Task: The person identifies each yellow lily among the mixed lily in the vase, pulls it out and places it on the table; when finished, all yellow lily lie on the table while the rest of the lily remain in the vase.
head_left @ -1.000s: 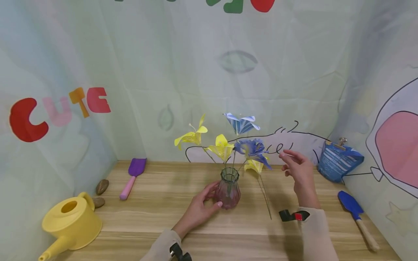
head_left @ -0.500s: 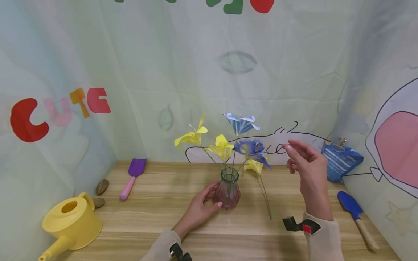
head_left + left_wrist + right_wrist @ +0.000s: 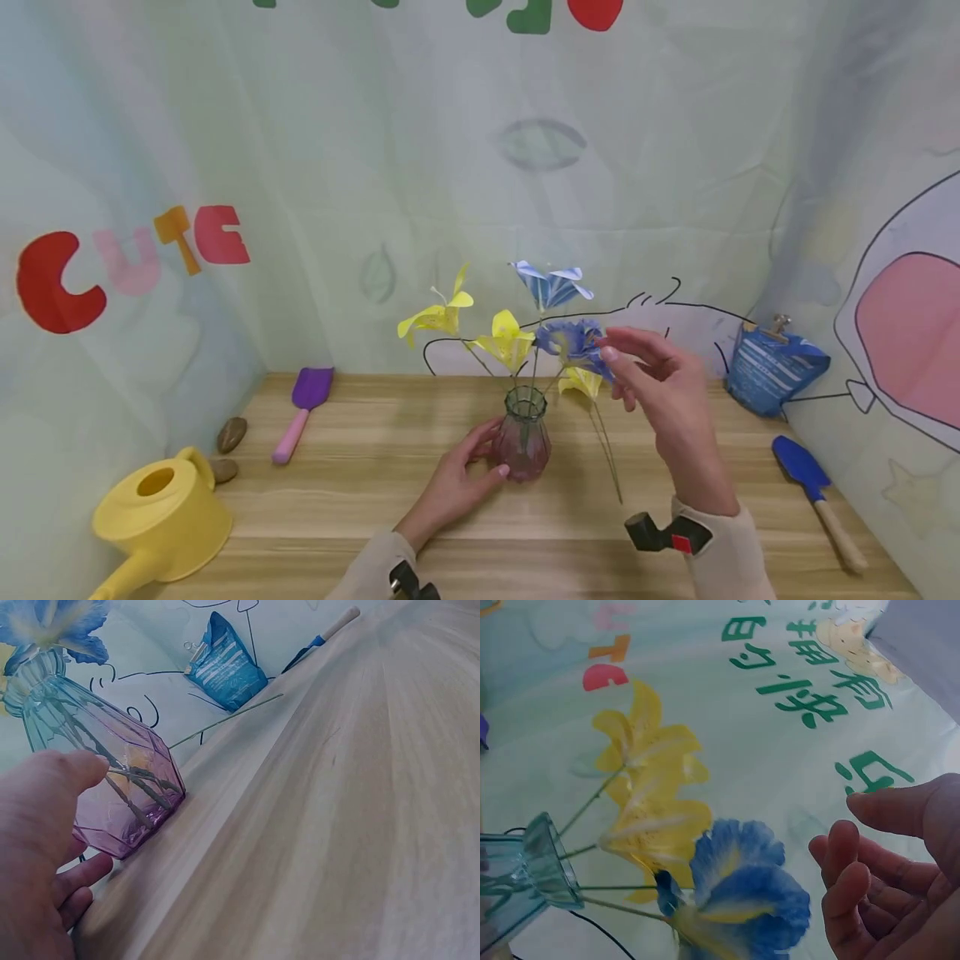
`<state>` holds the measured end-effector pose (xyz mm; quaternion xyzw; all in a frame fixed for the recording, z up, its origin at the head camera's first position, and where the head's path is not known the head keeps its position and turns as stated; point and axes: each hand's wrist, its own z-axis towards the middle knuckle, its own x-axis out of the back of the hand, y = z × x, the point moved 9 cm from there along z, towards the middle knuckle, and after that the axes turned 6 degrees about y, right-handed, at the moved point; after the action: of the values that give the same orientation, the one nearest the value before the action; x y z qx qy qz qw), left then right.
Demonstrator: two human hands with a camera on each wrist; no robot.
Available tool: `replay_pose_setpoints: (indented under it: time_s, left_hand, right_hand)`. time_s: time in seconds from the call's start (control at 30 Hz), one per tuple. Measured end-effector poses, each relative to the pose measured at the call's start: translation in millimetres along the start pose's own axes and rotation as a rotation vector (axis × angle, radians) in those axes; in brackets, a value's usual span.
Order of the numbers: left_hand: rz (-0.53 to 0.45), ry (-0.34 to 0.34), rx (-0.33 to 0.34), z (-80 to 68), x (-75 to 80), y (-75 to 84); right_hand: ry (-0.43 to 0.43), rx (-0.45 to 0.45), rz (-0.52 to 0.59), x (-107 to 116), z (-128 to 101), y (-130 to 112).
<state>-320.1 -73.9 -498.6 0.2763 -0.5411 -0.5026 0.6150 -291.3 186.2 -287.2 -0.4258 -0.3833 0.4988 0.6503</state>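
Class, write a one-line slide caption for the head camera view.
Left hand holds a glass vase of paper flowers; right hand reaches for a blue bloom.

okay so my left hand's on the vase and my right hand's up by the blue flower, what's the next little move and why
Probably pinch the blue paper flower near its head with the right hand. That hand is open and empty, fingers just beside the bloom, not plainly touching it. The left hand already steadies the purple-tinted glass vase on the wooden table, so adjusting the flower should not tip it.
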Motion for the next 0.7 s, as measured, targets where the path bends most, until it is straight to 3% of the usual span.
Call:
replay_pose_setpoints:
  time_s: [0.17,0.33,0.5,0.7]
  left_hand:
    - [0.019,0.006,-0.018,-0.2,2.4,1.0]
    - [0.002,-0.001,-0.028,0.1,0.3,0.5]
    - [-0.012,-0.001,-0.02,-0.8,1.2,0.0]
    - [-0.002,-0.009,-0.001,-1.7,2.1,-1.1]
  right_hand:
    - [-0.156,0.009,-0.079,-48,-4,2]
    - [-0.245,-0.004,-0.113,-83,-5,14]
    - [-0.289,-0.016,-0.149,-111,-3,29]
    - [-0.287,0.066,-0.259,-129,0,38]
